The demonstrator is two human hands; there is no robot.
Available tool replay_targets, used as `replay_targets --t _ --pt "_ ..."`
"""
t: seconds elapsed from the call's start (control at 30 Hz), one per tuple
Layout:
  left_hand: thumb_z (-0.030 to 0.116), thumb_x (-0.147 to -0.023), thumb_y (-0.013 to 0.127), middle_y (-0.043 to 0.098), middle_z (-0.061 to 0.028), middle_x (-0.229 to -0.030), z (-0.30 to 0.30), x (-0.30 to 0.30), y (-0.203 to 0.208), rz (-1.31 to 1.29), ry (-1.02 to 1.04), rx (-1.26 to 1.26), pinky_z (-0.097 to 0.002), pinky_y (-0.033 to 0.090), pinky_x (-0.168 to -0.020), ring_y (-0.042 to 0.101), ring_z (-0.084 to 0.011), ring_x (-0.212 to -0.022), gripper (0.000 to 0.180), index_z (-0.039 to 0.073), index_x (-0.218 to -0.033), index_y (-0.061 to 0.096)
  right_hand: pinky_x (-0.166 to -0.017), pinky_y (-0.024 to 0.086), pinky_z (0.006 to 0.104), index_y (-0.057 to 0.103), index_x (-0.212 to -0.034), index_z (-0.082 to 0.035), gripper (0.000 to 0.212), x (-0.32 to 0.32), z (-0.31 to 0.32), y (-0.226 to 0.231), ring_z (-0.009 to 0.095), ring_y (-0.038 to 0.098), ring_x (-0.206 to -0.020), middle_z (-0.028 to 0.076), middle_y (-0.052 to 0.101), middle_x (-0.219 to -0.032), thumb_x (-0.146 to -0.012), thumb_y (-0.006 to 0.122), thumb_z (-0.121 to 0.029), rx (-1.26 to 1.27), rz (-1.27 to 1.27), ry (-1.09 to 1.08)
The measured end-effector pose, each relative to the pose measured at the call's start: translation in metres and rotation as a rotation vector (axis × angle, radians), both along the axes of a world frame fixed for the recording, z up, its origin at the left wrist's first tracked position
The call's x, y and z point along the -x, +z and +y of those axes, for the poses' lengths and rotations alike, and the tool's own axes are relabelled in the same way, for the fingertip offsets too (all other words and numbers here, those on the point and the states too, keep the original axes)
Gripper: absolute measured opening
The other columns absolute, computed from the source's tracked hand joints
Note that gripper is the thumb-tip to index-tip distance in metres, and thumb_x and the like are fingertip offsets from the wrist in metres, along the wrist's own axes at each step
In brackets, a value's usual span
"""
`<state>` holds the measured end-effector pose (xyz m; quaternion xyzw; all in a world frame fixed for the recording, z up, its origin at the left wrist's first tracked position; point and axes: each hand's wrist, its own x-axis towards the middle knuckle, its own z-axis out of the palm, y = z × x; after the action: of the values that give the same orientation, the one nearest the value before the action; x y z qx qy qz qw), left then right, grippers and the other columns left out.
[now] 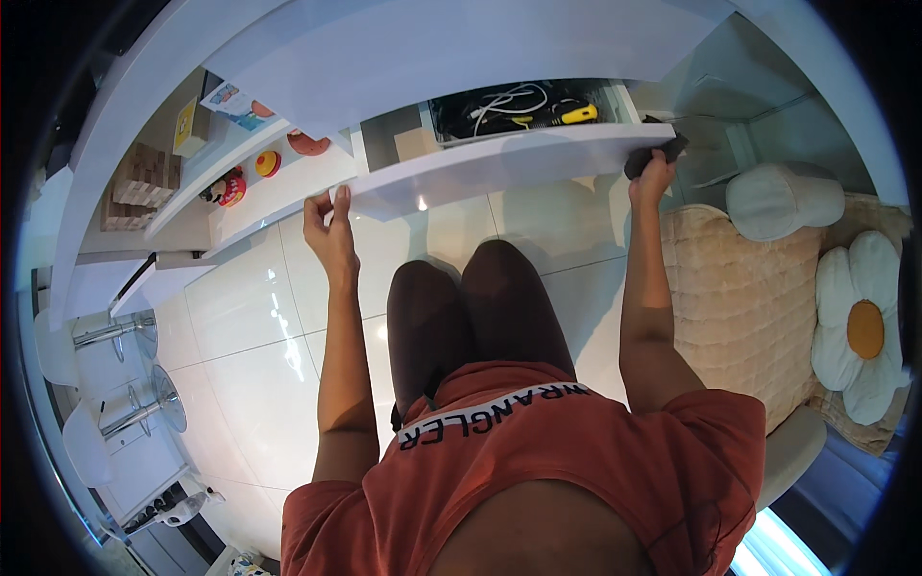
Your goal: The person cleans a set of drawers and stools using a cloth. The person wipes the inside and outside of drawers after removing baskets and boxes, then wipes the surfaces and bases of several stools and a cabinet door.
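A white drawer [499, 173] is pulled out in front of me, beneath a white top. My left hand [328, 226] grips the left end of its front panel, with the thumb apart and the fingertips partly hidden at the edge. At the panel's right end, my right hand [654, 179] is closed on a dark grey cloth [642, 161] that touches the corner. Inside the drawer, a black tray [451, 120] holds a coiled white cable [519, 94] and a yellow-and-black tool [578, 113]. Beside the tray lies a beige box [415, 144].
Left of the drawer, open shelves carry stacked wooden blocks [142, 182], a yellow box [190, 128] and small red toys [268, 164]. At right stand a quilted beige seat [740, 288], a pale round cushion [783, 202] and a flower-shaped cushion [858, 326]. Bar stools [144, 413] stand at far left.
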<state>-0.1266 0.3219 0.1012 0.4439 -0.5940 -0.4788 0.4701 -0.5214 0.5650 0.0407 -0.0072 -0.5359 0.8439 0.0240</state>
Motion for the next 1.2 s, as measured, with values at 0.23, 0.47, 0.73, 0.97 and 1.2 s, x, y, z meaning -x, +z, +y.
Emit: replay_targets --t 0.23,0.47,0.73,0.97,1.2 --pt "0.015 -0.078 0.071 0.056 -0.0043 -0.081 0.07 -0.054 0.006 0.008 -0.054 -0.064 -0.0247 0.038 -0.076 0.049 -0.0111 -0.079 0.02 0.002 -0.082 0.056 -0.073 0.047 0.0286 0.055 -0.106 -0.003 0.03 -0.055 0.067 0.006 0.016 0.057 -0.082 0.004 0.059 -0.096 -0.077 0.051 -0.001 -0.074 -0.108 -0.076" --pt "0.018 -0.08 0.07 0.056 -0.0043 -0.078 0.094 -0.078 0.02 -0.056 -0.17 -0.049 -0.0242 0.042 -0.07 0.05 -0.0107 -0.077 0.023 0.001 -0.078 0.055 -0.071 0.047 0.0282 0.055 -0.104 -0.002 0.03 -0.074 0.098 0.008 0.018 0.057 -0.082 0.006 0.059 -0.096 -0.075 0.051 -0.001 -0.124 -0.087 -0.135" --pt "0.026 -0.08 0.069 0.056 -0.0078 -0.065 0.072 -0.052 0.089 -0.714 -0.326 0.351 -0.0267 0.047 -0.058 0.056 -0.0151 -0.062 0.032 -0.003 -0.073 0.057 -0.073 0.049 0.0313 0.057 -0.102 0.0 0.028 -0.092 0.142 0.014 0.02 0.059 -0.082 0.008 0.06 -0.096 -0.074 0.052 -0.001 -0.127 -0.157 -0.12" --pt "-0.002 -0.078 0.059 0.05 -0.0246 -0.111 0.063 0.066 0.04 -0.506 -0.775 -0.63 -0.0424 0.056 -0.067 0.057 -0.0344 -0.094 0.05 -0.011 -0.121 0.036 -0.069 0.05 0.0292 0.059 -0.1 0.001 0.024 -0.096 0.136 0.062 0.019 0.06 -0.077 0.006 0.062 -0.088 -0.077 0.055 -0.003 -0.035 -0.103 -0.153" --pt "-0.02 -0.063 0.047 0.047 -0.0261 -0.103 0.067 0.089 0.027 -0.207 -0.702 -0.819 -0.0618 0.054 -0.049 0.056 -0.0447 -0.075 0.048 -0.014 -0.11 0.04 -0.068 0.042 0.0216 0.054 -0.108 0.001 0.025 -0.1 0.139 0.055 0.011 0.053 -0.077 0.004 0.058 -0.091 -0.083 0.049 -0.002 -0.471 0.387 -0.021"
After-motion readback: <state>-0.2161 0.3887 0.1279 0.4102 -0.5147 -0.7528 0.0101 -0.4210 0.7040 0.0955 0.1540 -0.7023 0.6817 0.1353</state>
